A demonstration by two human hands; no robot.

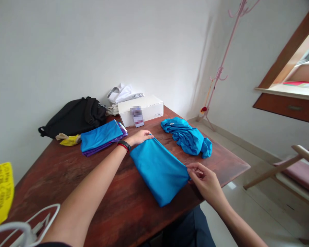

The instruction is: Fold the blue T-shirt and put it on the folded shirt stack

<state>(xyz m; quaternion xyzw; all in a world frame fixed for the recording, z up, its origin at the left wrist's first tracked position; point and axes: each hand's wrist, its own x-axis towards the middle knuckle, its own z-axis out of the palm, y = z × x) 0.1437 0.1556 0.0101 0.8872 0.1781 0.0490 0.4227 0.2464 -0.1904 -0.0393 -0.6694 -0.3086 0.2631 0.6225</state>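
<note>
A folded length of bright blue cloth (158,169) lies flat on the dark wooden table (123,209). My left hand (141,137) grips its far corner between the fingers, and my right hand (203,180) pinches its right end. Just beyond, a crumpled blue garment (185,135) lies bunched up, apart from both hands. A stack of folded blue and purple cloth (101,137) sits left of my left hand, not touching it.
A black backpack (74,116), a white box (141,109) and a white cloth (123,93) stand along the wall. Yellow paper (0,192) and a white cord (28,230) intrude at lower left. The table's right edge drops to the floor, near a pink coat rack (221,72) and a chair (298,168).
</note>
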